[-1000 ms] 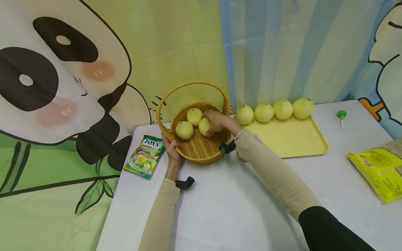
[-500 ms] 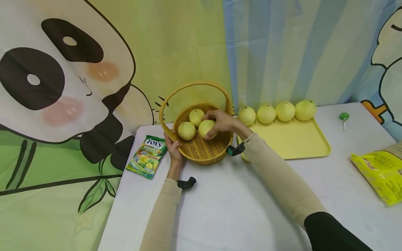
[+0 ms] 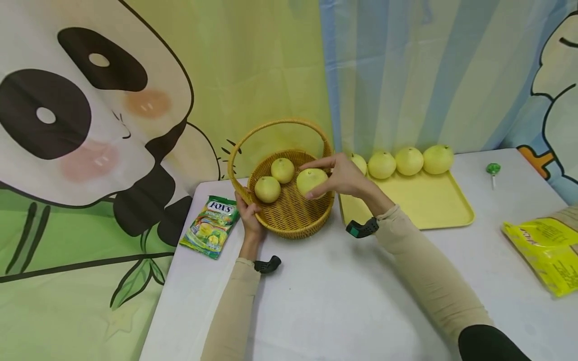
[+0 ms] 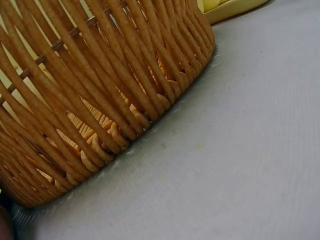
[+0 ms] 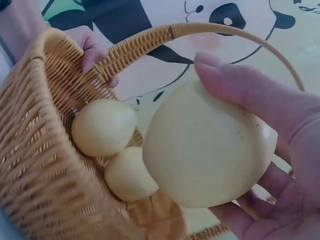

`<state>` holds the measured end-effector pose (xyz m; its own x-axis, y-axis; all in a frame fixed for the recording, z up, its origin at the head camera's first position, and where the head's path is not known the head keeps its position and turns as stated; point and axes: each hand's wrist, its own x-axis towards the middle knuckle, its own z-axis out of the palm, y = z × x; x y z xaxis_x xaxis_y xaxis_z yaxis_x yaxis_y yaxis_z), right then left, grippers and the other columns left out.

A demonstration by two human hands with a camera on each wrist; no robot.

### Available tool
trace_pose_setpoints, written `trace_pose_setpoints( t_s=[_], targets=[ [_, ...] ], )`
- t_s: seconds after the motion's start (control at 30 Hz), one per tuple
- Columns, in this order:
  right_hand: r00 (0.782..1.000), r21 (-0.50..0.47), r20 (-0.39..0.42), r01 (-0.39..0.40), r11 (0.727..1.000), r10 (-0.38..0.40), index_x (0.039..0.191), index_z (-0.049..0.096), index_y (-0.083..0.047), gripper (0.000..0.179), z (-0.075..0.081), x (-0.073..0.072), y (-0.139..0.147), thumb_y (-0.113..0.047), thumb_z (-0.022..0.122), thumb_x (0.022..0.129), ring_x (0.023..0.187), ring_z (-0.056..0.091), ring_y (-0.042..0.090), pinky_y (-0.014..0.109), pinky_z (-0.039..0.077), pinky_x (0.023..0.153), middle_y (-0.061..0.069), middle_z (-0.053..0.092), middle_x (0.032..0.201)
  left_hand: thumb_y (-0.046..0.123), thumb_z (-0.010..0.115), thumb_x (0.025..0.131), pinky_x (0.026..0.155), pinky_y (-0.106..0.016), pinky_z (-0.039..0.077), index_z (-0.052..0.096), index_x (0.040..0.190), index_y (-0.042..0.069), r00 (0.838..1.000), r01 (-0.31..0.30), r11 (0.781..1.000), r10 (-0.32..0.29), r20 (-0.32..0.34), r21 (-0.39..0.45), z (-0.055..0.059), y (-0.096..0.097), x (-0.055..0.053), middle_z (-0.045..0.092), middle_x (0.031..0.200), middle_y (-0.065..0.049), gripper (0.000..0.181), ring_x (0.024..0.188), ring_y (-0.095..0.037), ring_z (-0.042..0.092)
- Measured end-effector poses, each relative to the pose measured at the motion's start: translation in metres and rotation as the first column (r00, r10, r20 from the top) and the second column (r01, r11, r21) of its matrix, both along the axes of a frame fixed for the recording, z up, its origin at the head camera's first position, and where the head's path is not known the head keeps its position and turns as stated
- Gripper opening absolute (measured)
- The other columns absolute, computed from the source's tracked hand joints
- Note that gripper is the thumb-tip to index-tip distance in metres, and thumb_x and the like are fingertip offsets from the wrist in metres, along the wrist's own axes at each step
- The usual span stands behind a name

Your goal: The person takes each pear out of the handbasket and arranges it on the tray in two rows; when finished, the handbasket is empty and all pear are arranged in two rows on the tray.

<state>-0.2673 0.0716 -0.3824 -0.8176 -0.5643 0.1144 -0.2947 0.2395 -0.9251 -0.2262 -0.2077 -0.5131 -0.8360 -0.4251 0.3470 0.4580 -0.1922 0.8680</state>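
A round pale yellow fruit is held between the thumb and fingers of my right hand. It is raised over the right part of a wicker basket; in the right wrist view the same fruit looks smooth, with a few dark specks. Two similar fruits, one at the back and one at the left, lie inside the basket. My left hand grips the basket's left rim at the foot of its arched handle. The left wrist view shows mostly the woven basket side.
Right of the basket lies a yellow tray, several like fruits lined along its far edge. A green candy bag lies on the left. Farther right are a green lollipop and a yellow packet. A printed curtain hangs behind.
My right hand has lifted the fruit from beside the other two in the basket and moved it right. The left hand keeps its place on the rim.
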Motion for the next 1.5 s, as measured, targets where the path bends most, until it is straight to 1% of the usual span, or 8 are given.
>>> trace_pose_setpoints(
  t_s=[0.17,0.27,0.5,0.6,0.77,1.0,1.3,1.5],
  targets=[
    [0.994,-0.081,0.054,0.095,0.992,-0.091,0.126,0.079,-0.021,0.065,0.001,0.008,0.024,-0.023,0.103,0.066,0.099,0.072,0.022,0.033,0.061,0.079,0.002,0.073,0.134,-0.008,0.036,0.068,0.097,-0.03,0.035,0.039,0.112,0.002,1.0,0.001,1.0,0.0,-0.016,0.026,0.0,-0.001,-0.001,0.039,0.112,-0.004,0.045,0.111,-0.021,0.043],
    [0.986,-0.092,0.062,0.162,0.983,-0.157,0.126,0.079,-0.017,0.067,-0.001,0.008,0.039,-0.02,0.103,0.063,0.107,0.072,0.022,0.03,0.061,0.081,0.004,0.074,0.133,-0.007,0.036,0.067,0.097,-0.03,0.035,0.04,0.11,0.005,1.0,-0.002,1.0,0.002,-0.018,0.024,0.0,-0.002,-0.001,0.039,0.111,-0.003,0.045,0.111,-0.021,0.043],
    [0.959,-0.007,0.018,0.283,0.959,-0.283,0.125,0.08,-0.015,0.068,-0.012,0.005,0.072,-0.024,0.104,0.062,0.138,0.058,0.016,0.038,0.052,0.108,0.002,0.076,0.129,-0.007,0.036,0.069,0.097,-0.03,0.035,0.039,0.111,0.005,1.0,0.003,1.0,-0.003,-0.015,-0.005,0.001,-0.004,0.0,0.038,0.113,-0.002,0.044,0.112,-0.02,0.043],
    [0.948,0.054,0.001,0.317,0.947,-0.317,0.124,0.08,-0.018,0.069,-0.022,0.004,0.082,-0.031,0.105,0.06,0.132,0.06,0.016,0.039,0.051,0.108,0.002,0.077,0.127,-0.007,0.035,0.069,0.097,-0.03,0.035,0.037,0.111,0.002,1.0,0.006,1.0,-0.006,-0.017,-0.001,0.002,-0.005,0.001,0.038,0.112,-0.003,0.043,0.112,-0.021,0.043],
    [0.934,0.117,-0.037,0.357,0.927,-0.355,0.12,0.082,-0.023,0.069,-0.043,0.005,0.091,-0.041,0.105,0.057,0.113,0.064,0.015,0.027,0.052,0.093,0.001,0.079,0.122,-0.007,0.036,0.069,0.097,-0.03,0.035,0.038,0.111,0.003,1.0,0.006,1.0,-0.006,-0.013,-0.002,0.003,-0.005,0.001,0.038,0.112,-0.002,0.044,0.112,-0.02,0.043],
    [0.925,0.143,-0.051,0.381,0.914,-0.377,0.12,0.082,-0.021,0.07,-0.069,0.004,0.096,-0.045,0.104,0.058,0.119,0.07,0.023,0.022,0.052,0.088,0.002,0.08,0.118,-0.006,0.036,0.069,0.097,-0.03,0.035,0.038,0.112,0.003,1.0,-0.012,0.999,0.012,-0.004,-0.047,0.0,-0.006,0.0,0.038,0.112,-0.002,0.045,0.112,-0.021,0.043],
    [0.886,0.077,-0.119,0.457,0.886,-0.447,0.118,0.082,-0.013,0.061,-0.081,0.002,0.094,-0.037,0.102,0.066,0.118,0.072,0.035,0.049,0.056,0.1,0.012,0.078,0.121,-0.006,0.037,0.069,0.096,-0.031,0.034,0.036,0.115,0.0,1.0,0.0,0.998,0.001,0.004,-0.065,-0.001,-0.004,0.0,0.038,0.113,-0.003,0.047,0.112,-0.021,0.043],
    [0.865,0.038,-0.315,0.424,0.905,-0.392,0.12,0.08,-0.006,0.059,-0.085,0.0,0.094,-0.027,0.101,0.069,0.115,0.071,0.038,0.053,0.055,0.1,0.015,0.079,0.119,-0.005,0.037,0.069,0.096,-0.032,0.033,0.033,0.115,-0.003,1.0,-0.002,0.996,0.003,0.012,-0.084,-0.001,-0.003,-0.001,0.037,0.112,-0.006,0.046,0.111,-0.021,0.043]
  ],
)
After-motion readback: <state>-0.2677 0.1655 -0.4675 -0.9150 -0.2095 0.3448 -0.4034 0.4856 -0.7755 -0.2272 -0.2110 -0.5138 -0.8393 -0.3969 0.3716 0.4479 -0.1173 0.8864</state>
